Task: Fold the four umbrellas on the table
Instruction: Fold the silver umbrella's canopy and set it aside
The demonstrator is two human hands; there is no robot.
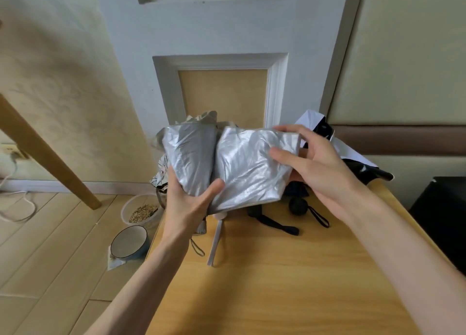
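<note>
L hand [187, 203] grips the lower part of the silver umbrella [242, 168], thumb across its front. R hand [315, 168] pinches the fabric's right flap betw. thumb & fingers, umbrella held above the table [290, 284] near its far left corner. On the floor by the table's left edge: clear tub [141, 212] w/ grain inside, dark-rimmed bowl [128, 242] just beside it.

The silver umbrella [242, 168], its canopy collapsed and bunched into two lobes, is held above the tabletop's [277, 284] far end, with the black umbrella [298, 204] beneath it, the black-and-white umbrella [353, 155] behind and the patterned umbrella [161, 165] at left.
</note>
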